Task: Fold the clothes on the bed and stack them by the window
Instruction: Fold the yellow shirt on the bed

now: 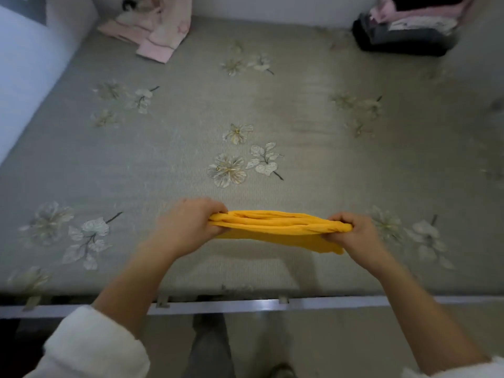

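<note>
A yellow garment (275, 227), folded into a thick flat band, hangs stretched between my two hands just above the bed's near part. My left hand (188, 225) grips its left end with curled fingers. My right hand (351, 233) grips its right end the same way. The bed (300, 110) has a grey cover with pale flower prints. A stack of folded clothes (409, 25), dark at the bottom and pink and white higher up, sits at the bed's far right corner.
Pink clothing (155, 31) lies in a loose heap at the far left corner of the bed, against the wall. A pale wall (24, 72) runs along the left side. The bed frame's metal edge (218, 305) crosses in front of my legs.
</note>
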